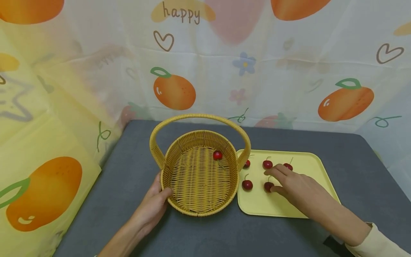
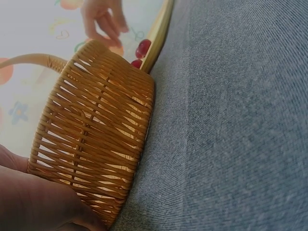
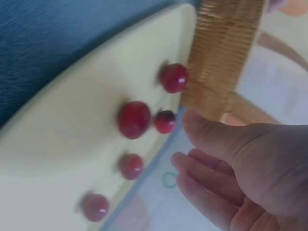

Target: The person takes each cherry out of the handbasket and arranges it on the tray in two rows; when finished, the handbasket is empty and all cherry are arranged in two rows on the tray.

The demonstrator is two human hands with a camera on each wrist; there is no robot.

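My left hand (image 1: pixel 154 203) grips the left rim of a round wicker basket (image 1: pixel 236 194), its thumb over the edge. Inside the basket, toward the right, lies one red cherry (image 1: pixel 217 155) with its stem. My right hand (image 1: pixel 293 185) hovers over a yellow tray (image 1: pixel 316 167), thumb and fingers apart and nothing between them. Several dark red cherries lie on the tray; the nearest to the fingertips is a front cherry (image 1: pixel 268 187). In the right wrist view the hand hangs above the cherries (image 3: pixel 134 120), clear of them.
The basket's arched handle (image 1: pixel 200 116) stands up and overlaps the tray's left edge. A grey cloth (image 1: pixel 128 157) covers the table. Behind it hangs a fruit-patterned curtain (image 1: pixel 205 71), which also closes in the left side.
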